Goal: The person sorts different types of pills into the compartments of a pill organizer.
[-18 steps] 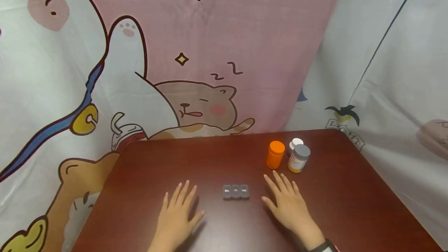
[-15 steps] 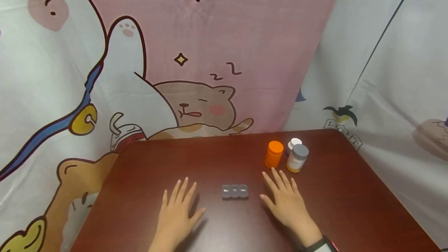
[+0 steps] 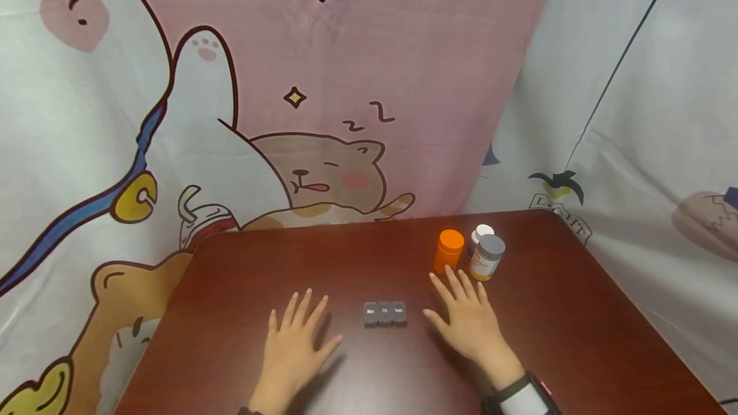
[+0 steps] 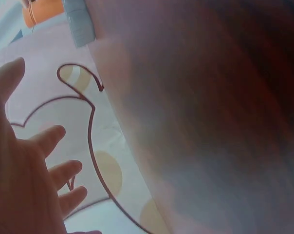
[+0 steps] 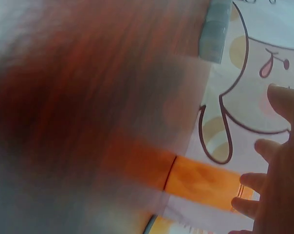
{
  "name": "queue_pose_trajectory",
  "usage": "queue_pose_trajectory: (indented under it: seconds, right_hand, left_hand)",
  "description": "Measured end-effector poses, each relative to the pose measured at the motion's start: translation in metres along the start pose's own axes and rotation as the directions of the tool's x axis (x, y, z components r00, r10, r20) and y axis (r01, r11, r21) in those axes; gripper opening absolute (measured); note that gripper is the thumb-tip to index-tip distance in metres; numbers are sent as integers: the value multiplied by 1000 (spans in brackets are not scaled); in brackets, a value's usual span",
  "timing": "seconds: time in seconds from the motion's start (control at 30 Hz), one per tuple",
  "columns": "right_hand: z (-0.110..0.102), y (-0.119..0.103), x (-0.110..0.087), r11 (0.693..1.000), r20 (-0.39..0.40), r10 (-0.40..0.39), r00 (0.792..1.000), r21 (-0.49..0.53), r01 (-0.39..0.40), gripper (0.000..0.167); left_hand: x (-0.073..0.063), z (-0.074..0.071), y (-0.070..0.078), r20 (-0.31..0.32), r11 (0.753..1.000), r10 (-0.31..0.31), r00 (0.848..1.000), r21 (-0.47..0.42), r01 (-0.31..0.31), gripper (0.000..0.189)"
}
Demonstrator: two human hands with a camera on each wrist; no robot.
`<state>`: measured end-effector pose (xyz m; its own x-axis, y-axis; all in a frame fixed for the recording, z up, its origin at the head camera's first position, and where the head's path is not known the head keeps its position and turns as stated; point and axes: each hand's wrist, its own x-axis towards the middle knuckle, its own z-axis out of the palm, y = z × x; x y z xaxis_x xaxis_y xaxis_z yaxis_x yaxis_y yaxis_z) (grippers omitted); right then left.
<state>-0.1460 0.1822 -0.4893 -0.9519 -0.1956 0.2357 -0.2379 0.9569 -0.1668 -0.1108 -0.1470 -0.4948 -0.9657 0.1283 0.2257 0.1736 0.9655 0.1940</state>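
Observation:
A grey pill organizer (image 3: 385, 314) with three day-labelled lids lies on the table between the two hands. My left hand (image 3: 293, 348) is to its left, fingers straight and spread, holding nothing. To its right my right hand (image 3: 469, 325) is likewise spread, its fingertips near an orange pill bottle (image 3: 448, 250); whether they touch it I cannot tell. Beside that bottle stands a grey-lidded bottle (image 3: 487, 259) with a pale label. A white-capped bottle (image 3: 482, 232) is partly hidden behind it. The right wrist view shows the orange bottle (image 5: 205, 185) and the organizer (image 5: 215, 31) beyond the fingers.
The dark reddish-brown table (image 3: 323, 261) has its back edge near a cartoon-printed curtain (image 3: 438, 82). More of the pale cloth (image 3: 663, 146) hangs along the right side. A band with a white face (image 3: 524, 399) is on the right wrist.
The right hand has moved slightly forward, closer to the bottles. The left hand has shifted a little, its thumb spread wider. The whole head view has drifted slightly; the bottles and organizer appear unmoved.

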Motion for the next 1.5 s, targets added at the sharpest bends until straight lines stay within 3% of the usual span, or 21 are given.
queue_pose_trajectory:
  seconds: [0.23,0.37,0.73,0.83,0.97,1.2,1.5]
  right_hand:
    - [5,-20,20,994,104,-105,989,-26,108,79]
    - [6,-29,25,987,116,-146,982,-51,153,76]
    - [9,-41,24,981,208,-183,961,-31,193,70]
    - [11,-45,23,970,193,-222,956,-57,237,63]
    - [14,-50,23,933,127,-309,943,-153,326,52]
    - [18,-53,26,853,-1,-459,888,-279,441,42]
    - [21,-48,33,797,-28,-551,834,-315,516,32]
  left_hand:
    - [20,8,27,103,994,108,989,-35,-105,76]
    - [28,13,40,131,988,156,979,-38,-153,77]
    - [45,30,61,176,981,195,965,-42,-191,72]
    - [49,33,65,154,978,207,966,-32,-205,67]
    - [54,35,71,115,971,238,964,-28,-236,61]
    - [56,36,77,58,961,277,959,-33,-276,50]
    - [57,39,79,14,959,283,959,11,-284,42]
